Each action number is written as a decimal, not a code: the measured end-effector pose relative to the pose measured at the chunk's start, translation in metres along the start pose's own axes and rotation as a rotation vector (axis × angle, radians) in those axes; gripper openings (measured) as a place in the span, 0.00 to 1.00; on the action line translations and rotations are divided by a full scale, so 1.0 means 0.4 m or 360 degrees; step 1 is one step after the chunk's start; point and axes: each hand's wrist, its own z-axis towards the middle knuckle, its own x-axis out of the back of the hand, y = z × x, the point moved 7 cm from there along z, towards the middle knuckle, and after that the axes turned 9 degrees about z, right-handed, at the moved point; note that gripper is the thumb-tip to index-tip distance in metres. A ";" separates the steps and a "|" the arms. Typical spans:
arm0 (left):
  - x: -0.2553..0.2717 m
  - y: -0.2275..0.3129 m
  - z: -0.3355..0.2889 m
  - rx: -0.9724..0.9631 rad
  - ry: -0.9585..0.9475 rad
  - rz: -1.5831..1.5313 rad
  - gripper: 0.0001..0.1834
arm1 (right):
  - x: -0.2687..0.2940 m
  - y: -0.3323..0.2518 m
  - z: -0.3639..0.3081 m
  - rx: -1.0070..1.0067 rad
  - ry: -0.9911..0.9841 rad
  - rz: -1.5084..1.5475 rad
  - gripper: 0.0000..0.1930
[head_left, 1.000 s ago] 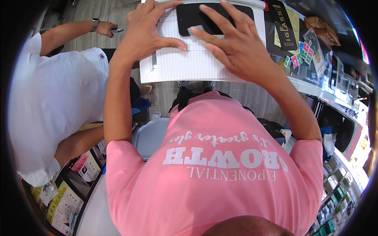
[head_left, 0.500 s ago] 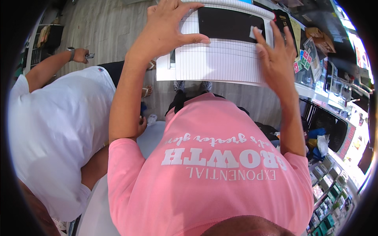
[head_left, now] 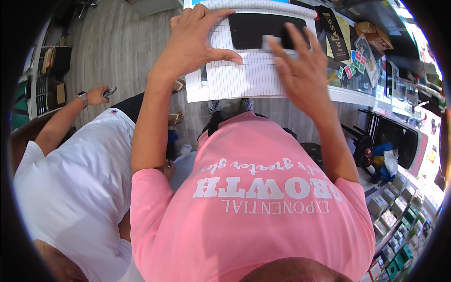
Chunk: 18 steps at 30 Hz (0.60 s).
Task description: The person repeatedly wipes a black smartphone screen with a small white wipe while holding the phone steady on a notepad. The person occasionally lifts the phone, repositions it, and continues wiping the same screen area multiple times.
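A black phone [head_left: 256, 32], its face dark, lies flat on an open lined notebook [head_left: 263, 77] on the counter. At the phone's left end is my left hand [head_left: 190, 44], thumb and index finger spread wide. The index fingertip reaches the phone's upper left corner, while the thumb rests on the page below its lower edge. My right hand [head_left: 305, 61] covers part of the phone's right half, blurred by motion. Its fingers press a small white wipe [head_left: 271, 43] against the phone, near the middle of the lower edge.
Right of the notebook lie a black printed package [head_left: 332, 35], a sheet of small coloured stickers [head_left: 355, 63] and brown boxes [head_left: 373, 35] on a glass counter. A person in a white shirt [head_left: 80, 174] sits close on my left, holding a small object. Shelves of boxed goods [head_left: 399, 221] stand lower right.
My right hand has slid left along the phone with the white wipe, from its right end toward the middle. My left hand stays near the phone's left end.
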 end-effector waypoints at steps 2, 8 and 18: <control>-0.004 -0.003 -0.002 -0.0020 0.0007 -0.0023 0.57 | -0.030 -0.086 0.032 0.0077 -0.0038 0.0132 0.20; 0.001 0.001 0.013 -0.0036 0.0070 -0.0071 0.53 | -0.045 -0.105 0.128 0.0108 -0.0001 0.0064 0.20; 0.021 -0.041 0.026 0.0449 0.0259 -0.0674 0.32 | -0.042 0.052 0.142 -0.0154 0.0536 0.0571 0.11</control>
